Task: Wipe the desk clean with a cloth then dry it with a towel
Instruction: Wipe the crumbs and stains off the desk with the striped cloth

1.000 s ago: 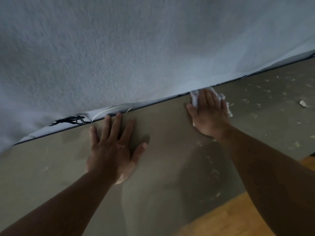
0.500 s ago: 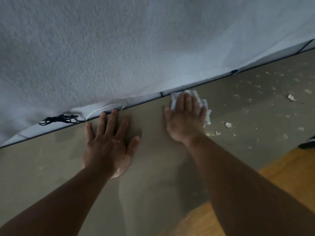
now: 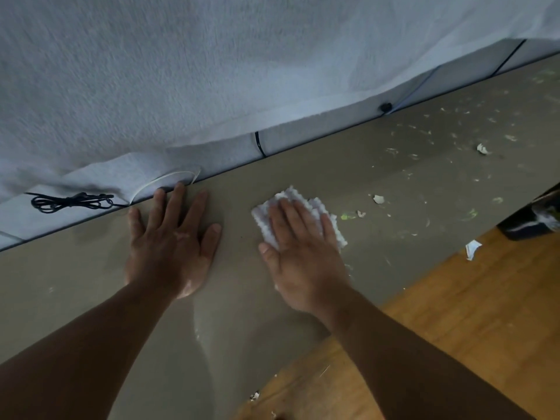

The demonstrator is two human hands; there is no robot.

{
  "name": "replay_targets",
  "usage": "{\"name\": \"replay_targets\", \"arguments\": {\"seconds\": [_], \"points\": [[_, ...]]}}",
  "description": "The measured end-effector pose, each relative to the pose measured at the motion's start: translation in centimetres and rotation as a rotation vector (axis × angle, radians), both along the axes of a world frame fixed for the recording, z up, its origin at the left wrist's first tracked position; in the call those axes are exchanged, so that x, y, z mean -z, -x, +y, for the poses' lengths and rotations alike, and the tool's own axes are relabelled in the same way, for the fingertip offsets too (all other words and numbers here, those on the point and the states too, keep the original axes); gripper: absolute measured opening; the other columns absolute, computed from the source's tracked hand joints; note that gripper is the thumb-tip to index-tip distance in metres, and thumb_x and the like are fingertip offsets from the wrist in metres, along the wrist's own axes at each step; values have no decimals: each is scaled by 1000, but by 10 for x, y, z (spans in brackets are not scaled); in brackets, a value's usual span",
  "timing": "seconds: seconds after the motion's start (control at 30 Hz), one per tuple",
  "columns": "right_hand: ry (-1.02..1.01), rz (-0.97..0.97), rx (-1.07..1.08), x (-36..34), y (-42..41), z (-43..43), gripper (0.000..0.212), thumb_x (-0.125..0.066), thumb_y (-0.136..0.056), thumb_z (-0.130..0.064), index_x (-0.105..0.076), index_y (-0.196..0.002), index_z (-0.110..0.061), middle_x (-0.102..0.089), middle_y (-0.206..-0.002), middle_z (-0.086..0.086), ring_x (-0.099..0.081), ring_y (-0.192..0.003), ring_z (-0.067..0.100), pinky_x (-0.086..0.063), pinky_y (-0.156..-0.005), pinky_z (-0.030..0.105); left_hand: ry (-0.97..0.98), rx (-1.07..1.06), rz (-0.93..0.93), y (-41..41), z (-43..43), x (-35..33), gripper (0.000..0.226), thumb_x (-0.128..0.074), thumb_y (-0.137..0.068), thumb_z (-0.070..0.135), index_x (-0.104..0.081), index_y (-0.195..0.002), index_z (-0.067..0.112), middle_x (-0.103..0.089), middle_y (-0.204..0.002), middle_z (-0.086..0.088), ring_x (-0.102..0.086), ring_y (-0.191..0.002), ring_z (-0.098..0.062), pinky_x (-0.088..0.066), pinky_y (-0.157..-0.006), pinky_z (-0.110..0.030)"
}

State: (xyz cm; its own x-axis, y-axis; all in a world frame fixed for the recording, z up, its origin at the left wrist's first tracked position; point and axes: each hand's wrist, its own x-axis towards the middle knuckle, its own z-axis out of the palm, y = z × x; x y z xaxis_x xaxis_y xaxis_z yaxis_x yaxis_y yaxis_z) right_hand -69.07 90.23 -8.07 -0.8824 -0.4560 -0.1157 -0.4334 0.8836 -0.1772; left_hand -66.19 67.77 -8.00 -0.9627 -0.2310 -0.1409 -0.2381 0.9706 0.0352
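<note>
Cloth (image 3: 306,216) sat mid-desk (image 3: 91,283), flat under the right hand (image 3: 303,256), palm spread open on it. It had slid from the back edge toward 7 o'clock, so wiping was underway. Crumbs (image 3: 378,199) remained at 2 o'clock. Left hand (image 3: 172,241) stayed open, bracing, empty.

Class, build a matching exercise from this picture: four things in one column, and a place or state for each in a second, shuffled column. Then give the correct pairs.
Things
1. left hand
2. white cloth
3. black coiled cord
4. scraps and smears

Places or states
A. bundled at the far left, behind the desk's back edge
B. pressed under the right hand
C. flat on the desk, fingers spread, holding nothing
D. scattered over the right part of the desk

Pairs: 1-C, 2-B, 3-A, 4-D
</note>
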Motion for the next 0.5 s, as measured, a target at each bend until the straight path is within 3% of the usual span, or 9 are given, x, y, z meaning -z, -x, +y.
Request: {"name": "replay_targets", "arguments": {"seconds": [0.1,0.33,0.5], "points": [[-9,14,116,-3,24,31,77,-1,-98,-61,-3,-166,-25,-1,-174,-5,5,-160,14,5,-126,48,0,-2,-3,0,1,0,78,6,-89,69,2,-161,39,6,-173,1,6,-159,-25,-4,-126,-58],[-22,85,390,0,73,102,80,-8,-98,-62,-20,-164,-19,-19,-172,5,-16,-158,24,-14,-124,57,-11,3,1,-1,2,-1,71,-1,-96,67,2,-161,39,7,-173,1,7,-159,-26,-3,-126,-58],[8,-25,772,-1,69,74,72,-23,-107,-54,-10,-165,-13,-9,-173,8,-5,-159,27,-7,-125,59,-20,8,0,0,1,-2,70,-6,-98,66,2,-162,39,8,-173,0,8,-159,-28,-2,-125,-60]]}}
